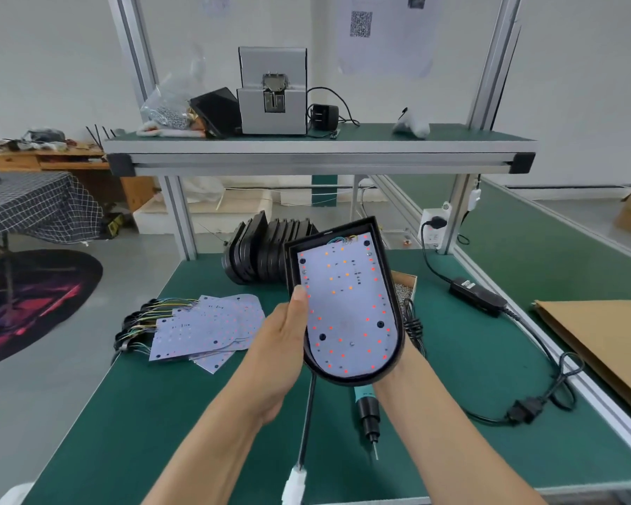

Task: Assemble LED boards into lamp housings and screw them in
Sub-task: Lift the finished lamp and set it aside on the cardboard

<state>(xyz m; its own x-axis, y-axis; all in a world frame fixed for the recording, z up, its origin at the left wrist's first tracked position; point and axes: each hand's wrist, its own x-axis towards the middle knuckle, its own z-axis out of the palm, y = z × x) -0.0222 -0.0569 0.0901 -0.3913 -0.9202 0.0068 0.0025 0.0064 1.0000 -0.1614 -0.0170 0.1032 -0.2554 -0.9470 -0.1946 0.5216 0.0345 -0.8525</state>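
I hold a black lamp housing tilted up above the green table, with a white LED board seated inside it. My left hand grips its left edge, thumb pressed on the board's rim. My right hand reaches under the housing's right side; its fingers are hidden behind the housing. A black cable with a white connector hangs from the housing. An electric screwdriver lies on the table below it, tip pointing toward me.
Several loose LED boards with wires lie at the left. A row of black housings stands behind. A box of screws sits at the right, then a power adapter with cables and cardboard. A screw feeder stands on the shelf.
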